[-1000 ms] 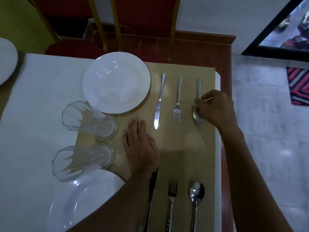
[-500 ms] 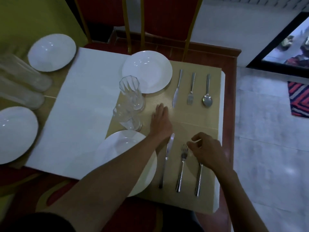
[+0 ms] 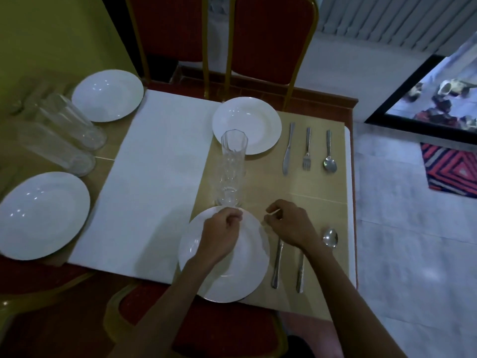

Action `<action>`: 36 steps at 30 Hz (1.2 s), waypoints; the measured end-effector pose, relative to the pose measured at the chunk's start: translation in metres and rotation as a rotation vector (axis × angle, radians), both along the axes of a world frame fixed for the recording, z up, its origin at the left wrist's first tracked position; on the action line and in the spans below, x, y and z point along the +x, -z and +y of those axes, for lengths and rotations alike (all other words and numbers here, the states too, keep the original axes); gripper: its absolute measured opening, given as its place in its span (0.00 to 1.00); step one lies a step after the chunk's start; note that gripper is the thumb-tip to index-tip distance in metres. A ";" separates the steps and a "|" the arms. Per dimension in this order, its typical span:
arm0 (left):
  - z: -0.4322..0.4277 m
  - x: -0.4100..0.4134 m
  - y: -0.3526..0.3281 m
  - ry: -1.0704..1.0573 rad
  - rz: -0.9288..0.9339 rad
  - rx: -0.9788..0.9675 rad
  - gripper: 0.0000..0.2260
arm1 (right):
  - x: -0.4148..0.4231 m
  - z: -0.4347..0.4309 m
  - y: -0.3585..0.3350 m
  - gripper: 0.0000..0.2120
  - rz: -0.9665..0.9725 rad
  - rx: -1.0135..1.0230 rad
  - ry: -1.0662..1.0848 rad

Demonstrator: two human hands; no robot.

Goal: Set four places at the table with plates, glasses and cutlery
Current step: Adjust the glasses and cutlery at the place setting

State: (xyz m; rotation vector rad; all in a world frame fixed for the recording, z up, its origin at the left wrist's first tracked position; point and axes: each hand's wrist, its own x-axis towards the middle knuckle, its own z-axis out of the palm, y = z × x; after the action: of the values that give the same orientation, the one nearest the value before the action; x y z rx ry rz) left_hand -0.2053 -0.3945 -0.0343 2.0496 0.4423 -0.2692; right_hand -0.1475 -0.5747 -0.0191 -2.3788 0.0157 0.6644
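On the tan mat (image 3: pixel 317 187), two places are laid. The far white plate (image 3: pixel 247 125) has a knife (image 3: pixel 287 151), fork (image 3: pixel 307 151) and spoon (image 3: pixel 329 156) to its right. The near plate (image 3: pixel 240 267) has a knife (image 3: pixel 277 262), fork (image 3: pixel 300 270) and spoon (image 3: pixel 330 237) beside it. Two clear glasses (image 3: pixel 233 161) stand between the plates. My left hand (image 3: pixel 222 233) is a closed fist over the near plate's far rim. My right hand (image 3: pixel 286 223) hovers, curled, over the near knife and fork tops, hiding them. I see nothing in either hand.
Two more white plates (image 3: pixel 108 95) (image 3: pixel 42 215) and two blurred glasses (image 3: pixel 74 122) sit at the table's left end. A white runner (image 3: pixel 154 177) crosses the middle. Red chairs (image 3: pixel 268 47) stand at the far and near sides. Tiled floor lies to the right.
My right hand left the far spoon and came back to the near cutlery. My left hand lifted off the mat and closed over the near plate. The view pulled back.
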 end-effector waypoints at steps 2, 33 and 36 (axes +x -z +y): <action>0.021 0.004 -0.002 -0.028 -0.005 0.003 0.10 | 0.004 0.022 0.003 0.09 0.002 -0.020 -0.015; 0.087 0.103 0.040 0.062 0.132 -0.032 0.18 | 0.057 0.080 0.046 0.14 0.072 0.136 0.306; 0.082 0.122 0.037 0.058 0.130 -0.033 0.15 | 0.072 0.085 0.034 0.13 0.148 0.321 0.429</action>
State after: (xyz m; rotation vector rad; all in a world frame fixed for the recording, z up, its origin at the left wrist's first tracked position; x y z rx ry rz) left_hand -0.0835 -0.3125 -0.0709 2.0217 0.4553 -0.4436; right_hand -0.0752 -0.4898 -0.0536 -1.9281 0.4377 0.5807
